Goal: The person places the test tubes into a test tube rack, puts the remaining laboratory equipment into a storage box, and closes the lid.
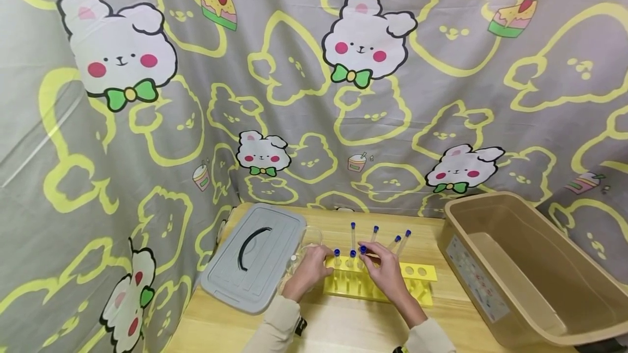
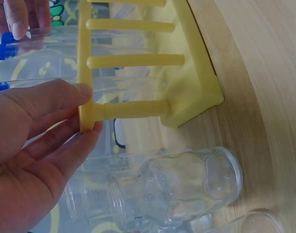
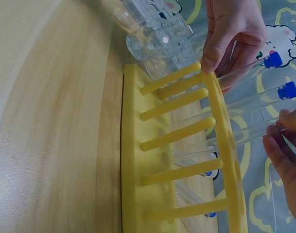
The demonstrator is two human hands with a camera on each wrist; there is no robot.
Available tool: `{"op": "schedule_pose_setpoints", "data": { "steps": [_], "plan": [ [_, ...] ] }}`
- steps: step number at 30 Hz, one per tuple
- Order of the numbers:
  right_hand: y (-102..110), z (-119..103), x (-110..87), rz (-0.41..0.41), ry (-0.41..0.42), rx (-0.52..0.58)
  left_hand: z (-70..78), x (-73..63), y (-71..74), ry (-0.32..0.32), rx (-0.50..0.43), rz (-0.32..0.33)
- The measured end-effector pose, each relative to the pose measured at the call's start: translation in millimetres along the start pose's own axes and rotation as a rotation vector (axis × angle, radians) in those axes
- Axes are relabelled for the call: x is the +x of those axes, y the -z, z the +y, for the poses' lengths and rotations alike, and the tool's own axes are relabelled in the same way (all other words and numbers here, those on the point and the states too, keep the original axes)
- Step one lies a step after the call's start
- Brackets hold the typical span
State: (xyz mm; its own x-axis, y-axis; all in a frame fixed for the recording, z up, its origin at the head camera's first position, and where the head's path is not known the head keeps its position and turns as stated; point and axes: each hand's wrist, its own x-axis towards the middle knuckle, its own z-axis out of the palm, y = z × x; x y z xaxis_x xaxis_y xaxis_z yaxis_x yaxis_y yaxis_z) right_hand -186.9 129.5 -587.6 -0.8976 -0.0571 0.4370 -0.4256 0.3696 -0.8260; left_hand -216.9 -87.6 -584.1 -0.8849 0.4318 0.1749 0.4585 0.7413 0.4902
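Observation:
A yellow test tube rack point(image 1: 419, 272) stands on the wooden table. My left hand point(image 1: 312, 266) pinches the left end of its top plate between thumb and fingers, clearly seen in the left wrist view. With thumb and fingertips my right hand point(image 1: 385, 270) holds a blue-capped test tube point(image 3: 254, 133) near its top; the tube stands upright in a rack hole. To its left, two more capped tubes, one by the end point(image 1: 337, 254) and one beside it point(image 1: 352, 254), sit in the rack. Behind the rack lie several loose capped tubes point(image 1: 406, 236).
Clear glass bottles point(image 2: 182, 184) stand beside the rack's left end. A grey lid point(image 1: 262, 271) with a black handle lies at the left. On the right is a deep brown bin point(image 1: 453, 255). Patterned cloth point(image 1: 304, 97) hangs behind the table and along its left side.

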Motion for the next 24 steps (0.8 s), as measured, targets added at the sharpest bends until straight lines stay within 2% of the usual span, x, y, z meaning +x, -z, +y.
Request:
{"op": "schedule_pose_setpoints", "data": {
  "steps": [4, 12, 19, 24],
  "plan": [
    [-0.4, 2.0, -1.5, -0.005, 0.004, 0.012, -1.1, 0.7, -1.4, -0.015, 0.008, 0.007],
    [0.8, 3.2, -3.0, -0.002, 0.016, 0.020, -0.1, -0.6, -2.5, 0.017, -0.026, -0.006],
    [2.0, 3.6, -5.9, -0.002, 0.048, 0.057, 0.9, -1.3, -2.1, 0.019, -0.035, -0.007],
    [3.1, -7.3, -7.3, -0.001, 0.062, 0.054, 1.3, -2.1, -0.9, 0.010, -0.052, 0.000]
  ]
}}
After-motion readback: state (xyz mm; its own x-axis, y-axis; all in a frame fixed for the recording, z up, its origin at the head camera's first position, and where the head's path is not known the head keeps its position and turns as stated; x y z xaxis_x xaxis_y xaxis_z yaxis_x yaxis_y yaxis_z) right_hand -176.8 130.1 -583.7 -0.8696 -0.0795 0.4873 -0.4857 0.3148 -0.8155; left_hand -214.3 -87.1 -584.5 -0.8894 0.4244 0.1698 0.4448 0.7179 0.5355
